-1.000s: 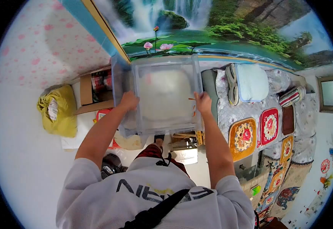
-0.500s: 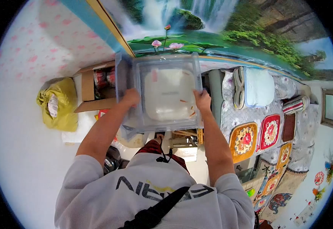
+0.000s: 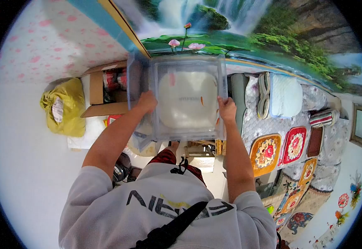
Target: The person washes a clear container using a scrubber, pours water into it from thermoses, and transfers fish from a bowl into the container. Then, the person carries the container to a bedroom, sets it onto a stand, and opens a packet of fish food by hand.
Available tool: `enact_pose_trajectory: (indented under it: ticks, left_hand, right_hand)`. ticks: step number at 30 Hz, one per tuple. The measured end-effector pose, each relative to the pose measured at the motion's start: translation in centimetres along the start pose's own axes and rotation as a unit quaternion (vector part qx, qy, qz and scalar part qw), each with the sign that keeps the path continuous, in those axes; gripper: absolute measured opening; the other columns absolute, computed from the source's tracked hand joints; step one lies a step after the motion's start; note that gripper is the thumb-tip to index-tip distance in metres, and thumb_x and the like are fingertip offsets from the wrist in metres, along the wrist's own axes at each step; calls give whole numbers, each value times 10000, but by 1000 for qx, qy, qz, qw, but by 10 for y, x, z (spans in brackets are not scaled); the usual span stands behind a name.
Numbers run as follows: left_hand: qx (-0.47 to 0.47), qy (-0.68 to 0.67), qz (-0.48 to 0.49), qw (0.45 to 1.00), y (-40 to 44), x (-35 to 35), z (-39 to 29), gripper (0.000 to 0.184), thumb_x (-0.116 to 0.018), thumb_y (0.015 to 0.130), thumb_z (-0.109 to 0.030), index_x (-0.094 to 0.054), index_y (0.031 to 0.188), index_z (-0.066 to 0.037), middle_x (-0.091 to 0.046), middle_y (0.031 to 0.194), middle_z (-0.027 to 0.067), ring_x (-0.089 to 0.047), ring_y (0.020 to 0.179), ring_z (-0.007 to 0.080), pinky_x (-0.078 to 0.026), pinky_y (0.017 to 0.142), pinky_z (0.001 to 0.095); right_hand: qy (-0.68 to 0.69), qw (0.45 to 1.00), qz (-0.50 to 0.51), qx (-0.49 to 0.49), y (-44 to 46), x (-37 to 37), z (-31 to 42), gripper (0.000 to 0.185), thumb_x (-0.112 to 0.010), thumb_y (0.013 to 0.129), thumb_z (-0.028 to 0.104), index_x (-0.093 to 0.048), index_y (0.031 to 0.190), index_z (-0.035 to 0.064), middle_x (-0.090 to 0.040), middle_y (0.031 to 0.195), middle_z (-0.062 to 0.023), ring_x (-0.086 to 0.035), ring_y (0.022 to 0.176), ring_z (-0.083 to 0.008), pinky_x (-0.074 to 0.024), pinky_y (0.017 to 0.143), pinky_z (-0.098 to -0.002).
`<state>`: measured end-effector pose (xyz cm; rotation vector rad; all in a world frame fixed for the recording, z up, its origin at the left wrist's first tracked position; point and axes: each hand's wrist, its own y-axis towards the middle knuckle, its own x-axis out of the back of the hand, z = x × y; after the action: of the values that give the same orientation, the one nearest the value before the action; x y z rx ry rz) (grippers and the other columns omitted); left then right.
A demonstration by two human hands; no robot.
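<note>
Tub [image 3: 187,103], see-through and squarish, sits straight ahead of the person, level or nearly so; the left grip [image 3: 147,102] is wrapped on its left rim and the right grip [image 3: 227,108] is closed on its right rim, one facing the other; whether the tub hangs free or rests on something underneath, I can't tell from where I stand.

Half a second ago it was a touch nearer the carton [image 3: 96,87]; it has slid slightly to the right, both grips travelling with it, and the orange fish [image 3: 202,101] inside have drifted to new spots; to my eye that means the load is being moved as one, steadily, with the water likely to slop if the rim dips.

Edges crowd it; a clear panel [image 3: 138,74] stands along the tub's left side, perhaps its own wall, perhaps another container; the carton's flap reaches close to that panel, with the yellow bag [image 3: 67,108] farther left; the mural [image 3: 206,35] rises just beyond the far rim; the couch [image 3: 252,124] begins just right of the tub, leaving a slim gap; floor [image 3: 217,178] shows on the near side, by the person's legs.
</note>
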<state>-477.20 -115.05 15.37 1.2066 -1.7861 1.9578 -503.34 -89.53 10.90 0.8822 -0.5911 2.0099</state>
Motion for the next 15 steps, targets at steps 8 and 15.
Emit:
enact_pose_trajectory:
  ticks: [8, 15]
  left_hand:
    - [148, -259, -100, 949, 41, -42, 11, 202, -656, 752, -89, -666, 811, 104, -673, 838, 245, -694, 729, 350, -549, 686, 479]
    - [143, -232, -113, 955, 44, -40, 13, 289, -584, 838, -171, -617, 914, 106, -676, 841, 244, -695, 724, 362, -559, 714, 479]
  right_hand:
    - [15, 1000, 4, 2, 1, -4, -7, 535, -697, 832, 493, -562, 742, -18, -634, 687, -211, -652, 710, -414, -502, 653, -472]
    - [38, 999, 22, -8, 6, -8, -12, 547, -699, 825, 504, -567, 809, -27, -632, 711, -222, -657, 727, -411, -504, 661, -459]
